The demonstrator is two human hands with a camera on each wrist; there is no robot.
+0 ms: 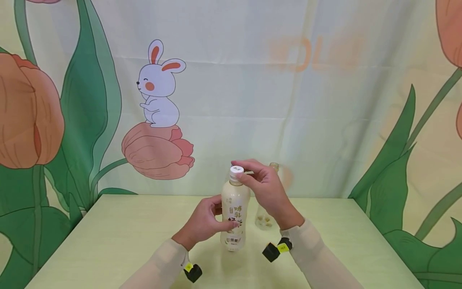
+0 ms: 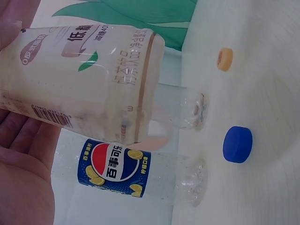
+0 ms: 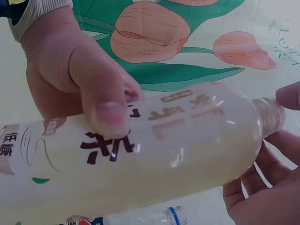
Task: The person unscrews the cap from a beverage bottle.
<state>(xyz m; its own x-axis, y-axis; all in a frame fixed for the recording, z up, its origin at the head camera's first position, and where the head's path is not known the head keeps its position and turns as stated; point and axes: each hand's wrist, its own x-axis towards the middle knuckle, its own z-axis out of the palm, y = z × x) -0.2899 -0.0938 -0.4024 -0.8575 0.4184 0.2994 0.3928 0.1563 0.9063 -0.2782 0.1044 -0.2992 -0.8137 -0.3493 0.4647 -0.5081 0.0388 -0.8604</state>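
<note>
A milk tea bottle (image 1: 234, 204) with a white cap (image 1: 236, 171) and printed label stands upright between my two hands. My left hand (image 1: 202, 222) grips its body, thumb across the label. At the top, my right hand (image 1: 265, 184) pinches the white cap between thumb and fingers. In the right wrist view the bottle's neck (image 3: 269, 116) shows just beside the right fingers, which hide the cap there. Pale liquid appears inside the bottle. The left wrist view has the bottle's lower part (image 2: 108, 84) with the left palm around it.
Behind the held bottle stand a clear bottle (image 1: 265, 220) and a blue-labelled Pepsi bottle (image 2: 115, 168). A blue cap (image 2: 237, 144) and an orange cap (image 2: 225, 59) lie on the pale table (image 1: 119, 237). A printed cloth (image 1: 231, 96) hangs behind the table.
</note>
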